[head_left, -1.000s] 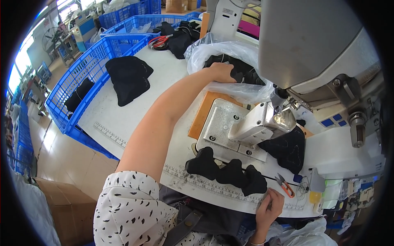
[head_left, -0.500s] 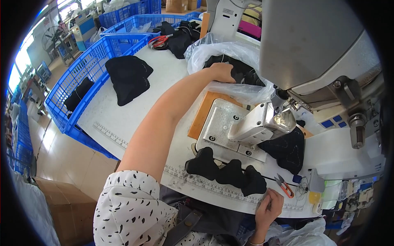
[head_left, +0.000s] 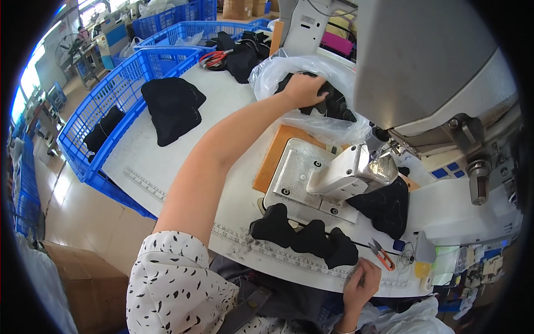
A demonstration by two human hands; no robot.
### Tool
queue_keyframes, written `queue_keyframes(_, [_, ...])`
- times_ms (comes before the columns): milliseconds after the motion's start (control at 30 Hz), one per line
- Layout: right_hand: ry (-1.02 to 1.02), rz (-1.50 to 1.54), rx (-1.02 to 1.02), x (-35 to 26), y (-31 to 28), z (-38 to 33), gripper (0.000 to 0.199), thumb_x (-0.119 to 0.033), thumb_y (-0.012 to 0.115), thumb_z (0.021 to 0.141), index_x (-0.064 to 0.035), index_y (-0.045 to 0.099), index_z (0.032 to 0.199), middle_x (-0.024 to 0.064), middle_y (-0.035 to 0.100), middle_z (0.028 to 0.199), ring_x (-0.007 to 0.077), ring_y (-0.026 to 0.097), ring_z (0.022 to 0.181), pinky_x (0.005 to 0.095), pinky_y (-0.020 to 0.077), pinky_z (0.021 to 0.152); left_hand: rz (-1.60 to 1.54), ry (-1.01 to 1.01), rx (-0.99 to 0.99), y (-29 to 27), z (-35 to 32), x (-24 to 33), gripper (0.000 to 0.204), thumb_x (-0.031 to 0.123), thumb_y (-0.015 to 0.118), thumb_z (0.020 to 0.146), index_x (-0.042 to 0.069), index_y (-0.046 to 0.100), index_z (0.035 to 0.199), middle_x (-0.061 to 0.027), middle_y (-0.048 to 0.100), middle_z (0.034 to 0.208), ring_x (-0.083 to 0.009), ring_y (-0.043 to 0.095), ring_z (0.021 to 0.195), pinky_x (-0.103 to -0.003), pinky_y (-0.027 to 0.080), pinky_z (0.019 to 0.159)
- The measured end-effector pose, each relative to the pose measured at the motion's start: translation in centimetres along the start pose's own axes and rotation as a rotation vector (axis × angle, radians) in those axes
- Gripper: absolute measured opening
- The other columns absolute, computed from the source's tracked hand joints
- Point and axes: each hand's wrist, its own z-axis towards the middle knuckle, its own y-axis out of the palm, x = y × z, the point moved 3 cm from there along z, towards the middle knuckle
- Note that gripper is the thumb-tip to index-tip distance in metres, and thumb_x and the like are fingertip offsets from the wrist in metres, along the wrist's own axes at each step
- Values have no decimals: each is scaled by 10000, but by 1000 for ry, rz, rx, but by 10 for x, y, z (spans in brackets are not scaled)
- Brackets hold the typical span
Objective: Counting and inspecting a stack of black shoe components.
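My left hand (head_left: 305,91) reaches into a clear plastic bag (head_left: 266,78) behind the sewing machine. Its thumb and fingers are apart over the black fabric pieces (head_left: 338,107) in the bag, with none seen gripped. My right hand (head_left: 363,283) rests at the table's front edge, fingers loosely curled, nothing visible in them. Just beyond its fingertips lies a row of lobed black fabric pieces (head_left: 308,236). Another black piece (head_left: 384,207) sits at the right of the metal machine arm (head_left: 347,173), and a larger black piece (head_left: 172,108) lies flat on the left.
The machine head (head_left: 428,61) overhangs the right side. Orange-handled thread snips (head_left: 382,256) lie right of the fabric row. Red-handled scissors (head_left: 214,59) are at the back beside more black pieces (head_left: 245,60). A blue crate (head_left: 105,94) adjoins the table's left edge.
My left hand has risen slightly and shifted within the bag, and its thumb now shows. The right hand stays nearly in place. The whole view has shifted a little.
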Motion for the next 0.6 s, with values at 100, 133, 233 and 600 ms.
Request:
queue_keyframes(100, [-8,-6,1,-2,-1,1,145,40,525,761,24,592,889,151,613,922,305,558,808,350,439,715,7,217,69,-15,3,25,292,274,640,735,74,463,852,-59,598,718,-240,609,670,-349,473,564])
queue_keyframes(133, [-6,-3,-1,-2,-1,1,143,40,525,762,25,592,887,151,613,922,305,557,810,350,439,717,46,352,135,-20,4,33,254,244,631,741,89,446,817,-35,567,666,-213,598,635,-333,461,533])
queue_keyframes(233, [-6,6,3,-1,0,0,139,39,525,763,25,590,884,150,613,920,304,557,815,350,439,723,79,443,173,-33,12,37,218,212,625,736,109,454,823,-17,518,620,-190,576,590,-316,457,517])
queue_keyframes(600, [-13,7,-13,2,0,-1,143,42,513,772,23,591,891,148,614,930,299,562,832,346,442,750,-25,57,221,-179,-2,67,324,326,683,736,101,459,803,-55,543,560,-260,558,500,-355,412,426])
